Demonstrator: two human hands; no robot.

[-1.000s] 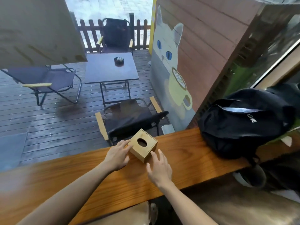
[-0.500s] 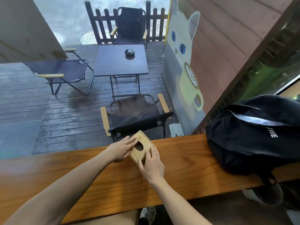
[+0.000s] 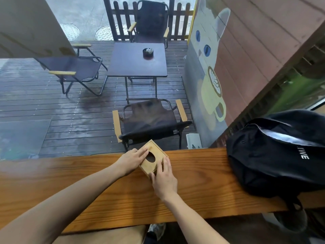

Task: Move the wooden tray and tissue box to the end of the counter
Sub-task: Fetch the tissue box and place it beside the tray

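A small wooden tissue box (image 3: 152,156) with an oval hole in its top sits at the far edge of the long wooden counter (image 3: 88,187), turned at an angle. My left hand (image 3: 131,160) is pressed against its left side, fingers over the top edge. My right hand (image 3: 164,178) clasps its near right corner. Both hands grip the box between them. No wooden tray is in view.
A black backpack (image 3: 279,155) lies on the counter at the right, close to the box. Beyond the counter's far edge is a wet deck with folding chairs (image 3: 151,120) and a dark table (image 3: 139,60). A wall with a painted cat (image 3: 209,55) rises at the right.
Both hands have closed onto the box, which has shifted to the counter's far edge and turned. The view has tilted down and moved nearer.
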